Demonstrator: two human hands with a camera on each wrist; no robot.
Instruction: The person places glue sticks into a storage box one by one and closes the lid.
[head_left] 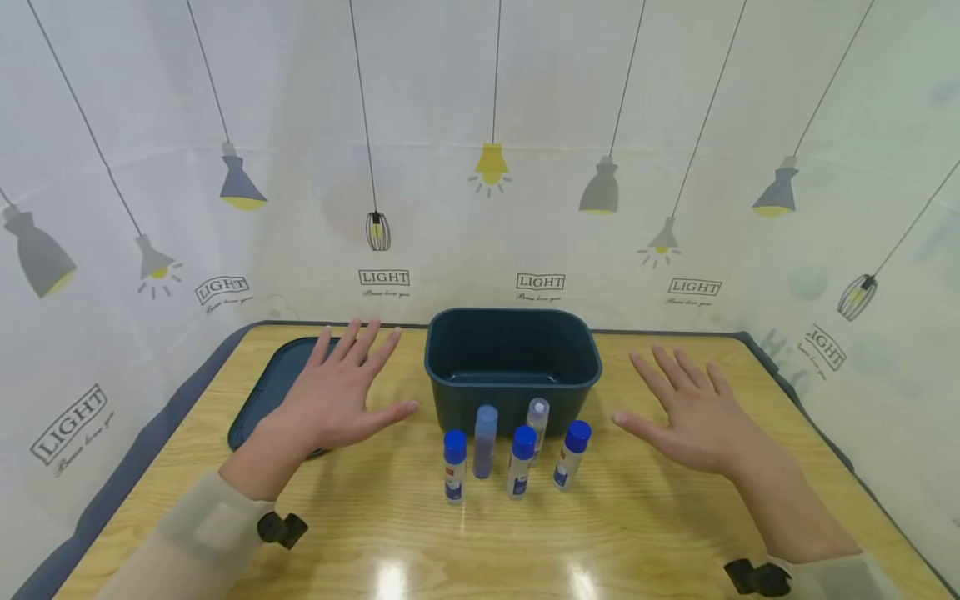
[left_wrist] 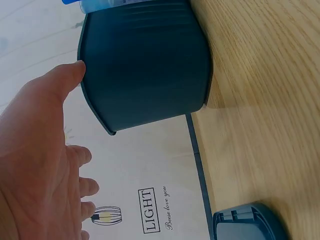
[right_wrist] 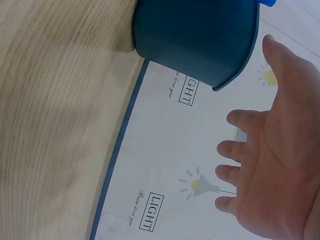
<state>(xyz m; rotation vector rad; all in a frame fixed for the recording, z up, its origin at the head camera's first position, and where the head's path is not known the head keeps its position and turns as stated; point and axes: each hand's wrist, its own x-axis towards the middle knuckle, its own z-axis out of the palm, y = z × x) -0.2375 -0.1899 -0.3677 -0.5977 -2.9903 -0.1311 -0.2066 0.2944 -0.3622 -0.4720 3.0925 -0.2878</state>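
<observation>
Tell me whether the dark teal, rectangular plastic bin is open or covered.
Open. The head view shows inside the bin; a flat, dark teal plastic lid lies apart on the wood-grained table.

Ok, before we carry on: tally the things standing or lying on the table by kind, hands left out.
Blue-capped labelled tubes: 3
Light-blue tube: 1
Clear-capped tube: 1
Dark teal bin: 1
Dark teal lid: 1
Total: 7
</observation>
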